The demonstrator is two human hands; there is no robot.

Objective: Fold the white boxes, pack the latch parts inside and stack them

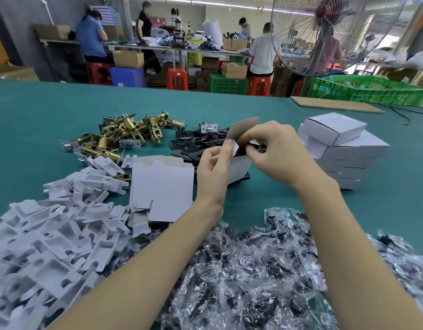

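An open white box (pixel 240 169) stands upright on the green table, its lid flap up. My left hand (pixel 214 170) grips the box's near side, thumb on a side flap. My right hand (pixel 274 145) pinches a black part at the box's mouth. Brass latch bolts (pixel 124 134) lie in a heap at the centre left. Black strike plates (pixel 196 144) lie behind the box. Flat unfolded white boxes (pixel 161 186) rest left of my hands. Closed white boxes (pixel 341 148) are stacked on the right.
White cardboard inserts (pixel 51 234) are piled at the lower left. Clear bags of black screws (pixel 265 270) cover the near edge. A brown board (pixel 334 104) and a black cable lie far right. Behind the table are a fan (pixel 324 32), green crates and several seated workers.
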